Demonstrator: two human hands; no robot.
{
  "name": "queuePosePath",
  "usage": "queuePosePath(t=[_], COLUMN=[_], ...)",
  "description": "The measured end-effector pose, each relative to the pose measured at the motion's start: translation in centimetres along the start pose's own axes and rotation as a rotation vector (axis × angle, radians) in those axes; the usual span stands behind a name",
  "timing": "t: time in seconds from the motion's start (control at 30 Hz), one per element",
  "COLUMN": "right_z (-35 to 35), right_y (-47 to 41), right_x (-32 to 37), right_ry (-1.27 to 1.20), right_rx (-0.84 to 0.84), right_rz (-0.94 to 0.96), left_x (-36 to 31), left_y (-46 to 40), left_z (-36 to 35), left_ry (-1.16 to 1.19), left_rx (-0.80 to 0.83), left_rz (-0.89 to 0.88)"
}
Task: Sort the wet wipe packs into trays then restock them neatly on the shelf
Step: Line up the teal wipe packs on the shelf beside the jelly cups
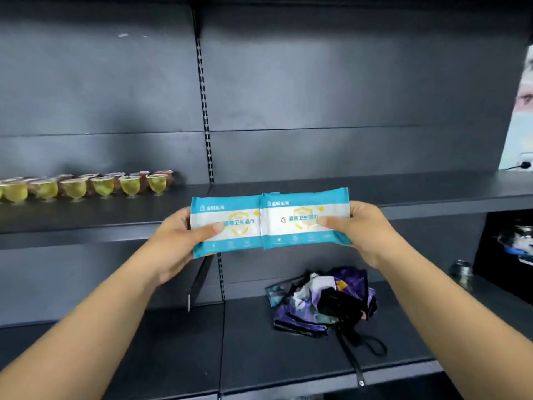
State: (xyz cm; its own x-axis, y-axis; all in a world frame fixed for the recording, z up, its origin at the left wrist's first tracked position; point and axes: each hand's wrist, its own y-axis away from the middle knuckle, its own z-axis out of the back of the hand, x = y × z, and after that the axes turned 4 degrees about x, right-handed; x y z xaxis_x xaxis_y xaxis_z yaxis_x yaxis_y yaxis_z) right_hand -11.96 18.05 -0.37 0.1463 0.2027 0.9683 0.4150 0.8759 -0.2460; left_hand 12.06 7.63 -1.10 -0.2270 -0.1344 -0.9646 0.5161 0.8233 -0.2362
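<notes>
While both hands hold them up in front of the dark shelf (375, 194), two wet wipe packs sit side by side near the centre of view, edges touching, the right one slightly overlapping the left. The left pack (230, 225) and the right pack (302, 219) look alike: flat, soft pouches with teal bands along top and bottom, a white middle panel, a yellow shield outline and teal Chinese lettering, plus a small logo at the upper left corner of each. The left hand (176, 241) grips the left pack at its 9 o'clock end, thumb lying across the front and fingers curled behind. The right hand (363, 229) grips the right pack at its 3 o'clock end in the same way, thumb on the front face.

At 9 o'clock, further back on the same shelf, stands a row of jelly cups (86, 184), yellow-green in front and reddish behind. At 5 o'clock, on the lower shelf (173, 356), lies a folded purple patterned umbrella (323, 298) with a black strap.
</notes>
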Motion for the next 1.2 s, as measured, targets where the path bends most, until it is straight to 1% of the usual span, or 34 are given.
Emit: queuePosePath(t=[0.07,0.23,0.33,0.47,0.6,0.73,0.9,0.97,1.07,1.2], right_z=[-0.3,-1.1,-1.8,-3.2,-4.7,-7.2,-9.8,-10.3,-10.0,-9.6], right_y=[-2.4,-8.1,-11.7,-17.5,-23.3,-30.2,-36.3,-37.3,-37.8,-38.1], right_x=[0.5,1.2,1.2,1.3,1.1,-0.2,-2.5,-4.1,-5.9,-6.5], right_ry=[0.048,0.081,0.073,0.067,0.100,0.137,0.084,0.063,0.102,-0.041], right_rx=[0.003,-0.009,0.008,-0.007,-0.024,-0.034,-0.052,-0.053,-0.043,-0.039], right_rz=[0.049,0.101,0.089,0.136,0.184,0.160,0.097,0.086,0.070,0.061], left_x=[-1.3,-3.6,-4.1,-4.5,-4.5,-2.2,2.0,3.4,5.0,7.4], left_y=[-1.8,-6.9,-11.0,-18.2,-25.8,-33.1,-39.2,-40.7,-42.3,-43.2], left_z=[0.3,1.7,2.7,4.7,7.2,9.6,11.7,12.3,12.7,13.3], left_ry=[-0.012,-0.077,-0.107,-0.081,-0.167,-0.276,-0.320,-0.339,-0.323,-0.342], left_rx=[0.015,0.076,0.027,-0.054,-0.113,-0.156,-0.158,-0.181,-0.214,-0.278], left_rz=[-0.018,0.032,0.021,-0.068,-0.123,-0.116,0.001,0.016,0.008,0.014])
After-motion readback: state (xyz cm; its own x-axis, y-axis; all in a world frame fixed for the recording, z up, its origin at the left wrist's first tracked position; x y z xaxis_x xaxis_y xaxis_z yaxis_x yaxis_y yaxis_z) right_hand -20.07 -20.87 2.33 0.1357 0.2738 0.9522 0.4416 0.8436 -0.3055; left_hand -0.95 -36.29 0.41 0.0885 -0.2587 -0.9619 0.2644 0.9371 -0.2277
